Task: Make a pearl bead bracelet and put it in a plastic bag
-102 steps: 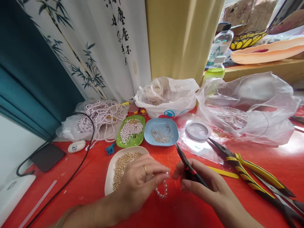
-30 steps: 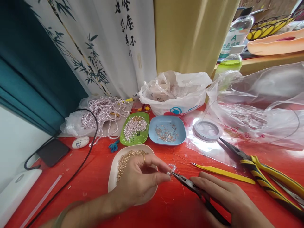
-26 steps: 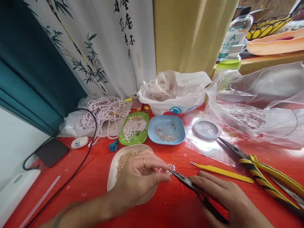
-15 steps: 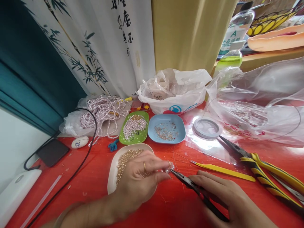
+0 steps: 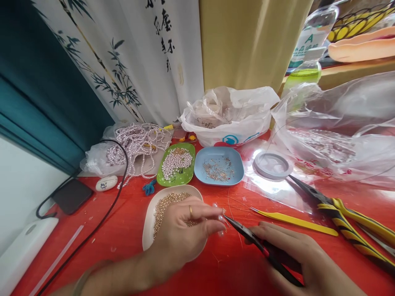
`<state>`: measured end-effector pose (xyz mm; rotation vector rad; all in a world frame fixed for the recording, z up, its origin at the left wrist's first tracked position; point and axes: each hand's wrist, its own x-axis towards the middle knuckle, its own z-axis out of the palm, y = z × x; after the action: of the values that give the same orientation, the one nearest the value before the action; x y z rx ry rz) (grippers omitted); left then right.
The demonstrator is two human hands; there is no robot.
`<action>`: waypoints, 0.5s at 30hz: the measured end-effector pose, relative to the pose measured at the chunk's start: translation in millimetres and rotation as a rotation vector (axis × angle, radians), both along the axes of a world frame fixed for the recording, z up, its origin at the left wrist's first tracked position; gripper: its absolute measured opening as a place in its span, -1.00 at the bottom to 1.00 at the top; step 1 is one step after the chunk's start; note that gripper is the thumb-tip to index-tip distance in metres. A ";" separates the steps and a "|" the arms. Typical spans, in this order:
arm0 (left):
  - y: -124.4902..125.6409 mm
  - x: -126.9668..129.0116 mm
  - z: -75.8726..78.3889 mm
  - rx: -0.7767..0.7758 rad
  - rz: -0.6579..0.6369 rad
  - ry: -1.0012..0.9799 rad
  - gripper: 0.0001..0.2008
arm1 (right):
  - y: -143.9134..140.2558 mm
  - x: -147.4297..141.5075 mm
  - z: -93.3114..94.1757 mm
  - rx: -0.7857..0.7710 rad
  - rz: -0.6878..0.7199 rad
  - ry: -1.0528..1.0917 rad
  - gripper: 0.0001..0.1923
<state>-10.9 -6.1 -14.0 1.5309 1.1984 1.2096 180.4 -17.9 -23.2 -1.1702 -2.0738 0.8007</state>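
Note:
Between thumb and forefinger, my left hand (image 5: 182, 228) pinches a small piece of beadwork (image 5: 221, 218) with pearly beads and a bit of gold; its exact shape is too small to make out. My right hand (image 5: 296, 255) is wrapped round needle-nose pliers (image 5: 262, 246) with dark jaws and black-and-red handles. The tips of the pliers meet the beadwork at my left fingertips. Partly hidden under my left hand is a cream dish (image 5: 148, 222) of gold beads (image 5: 165, 205).
Behind stand a green dish (image 5: 185, 181) of pearl beads and a blue dish (image 5: 200, 154) of small metal findings. Bead strands (image 5: 132, 144) lie left, near a black cable (image 5: 119, 193). Yellow tweezers (image 5: 299, 221), larger pliers (image 5: 342, 218) and a wire spool (image 5: 273, 165) sit right.
The beadwork has turned slightly in my left fingers, with beads now showing above and below the fingertips. The pliers' tips stay at it. The whole view has shifted a little.

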 end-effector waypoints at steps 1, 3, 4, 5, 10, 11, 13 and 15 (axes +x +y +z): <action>0.2 0.6 0.6 -0.080 -0.011 -0.057 -0.92 | 0.1 -0.2 -0.2 0.006 0.006 -0.003 -0.70; 0.8 1.5 1.9 -0.249 -0.036 -0.168 -0.94 | 0.4 -0.6 -0.3 0.026 0.016 -0.008 -0.69; 1.1 1.9 2.7 -0.325 -0.046 -0.211 -0.93 | 0.5 -0.7 -0.3 0.033 0.018 -0.007 -0.69; 1.4 2.1 3.4 -0.390 -0.049 -0.243 -0.93 | 0.6 -0.8 -0.3 0.035 0.018 -0.006 -0.69; 1.9 2.8 6.3 -0.502 -0.013 -0.250 -0.94 | 0.0 -0.1 -0.9 -0.002 0.018 -0.013 -0.76; 1.5 2.9 6.4 -0.488 -0.016 -0.226 -0.94 | -0.2 0.0 -0.9 -0.008 0.020 -0.017 -0.76; 0.2 2.7 6.1 -0.439 -0.025 -0.168 -0.94 | -0.5 0.0 -0.9 -0.016 0.022 -0.026 -0.76; -2.0 2.0 4.9 -0.360 -0.036 -0.085 -0.93 | -1.1 -0.3 -1.1 -0.014 0.027 -0.027 -0.75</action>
<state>-8.9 -8.1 -9.1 1.2170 1.2490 0.9635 180.1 -18.9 -24.3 -1.1688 -2.1134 0.8170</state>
